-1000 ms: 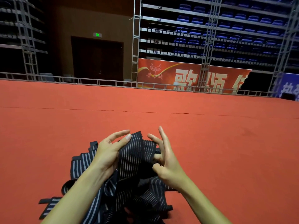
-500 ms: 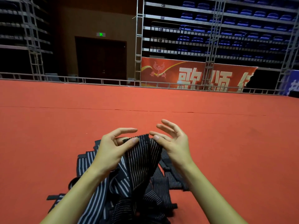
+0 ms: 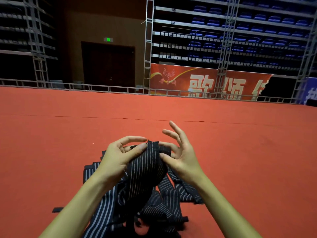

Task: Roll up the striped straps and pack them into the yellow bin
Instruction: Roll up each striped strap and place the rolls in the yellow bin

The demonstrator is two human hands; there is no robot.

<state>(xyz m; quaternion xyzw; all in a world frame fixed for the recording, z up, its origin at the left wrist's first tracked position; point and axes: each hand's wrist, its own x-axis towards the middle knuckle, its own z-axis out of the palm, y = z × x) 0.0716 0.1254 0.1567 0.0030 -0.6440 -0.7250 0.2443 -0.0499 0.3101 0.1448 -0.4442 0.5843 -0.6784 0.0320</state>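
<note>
Both hands — left hand point(image 3: 118, 157), right hand point(image 3: 182, 158) — pinch one striped strap's point(image 3: 147, 167) top end, remaining fingers splayed.

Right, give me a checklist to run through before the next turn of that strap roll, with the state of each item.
1. Left hand grips the striped strap at its top end: ok, thumb and fingers pinch it.
2. Right hand holds the same end: ok, thumb and lower fingers pinch it, upper fingers spread free.
3. Roll started: cannot tell, the end looks bunched between the hands, with no clear coil.
4. Strap tail free of the pile of straps: cannot tell, it runs down into the tangle.
5. Yellow bin within reach: cannot tell, no bin in view.
6. Red carpet around the pile free of obstacles: ok.
</note>
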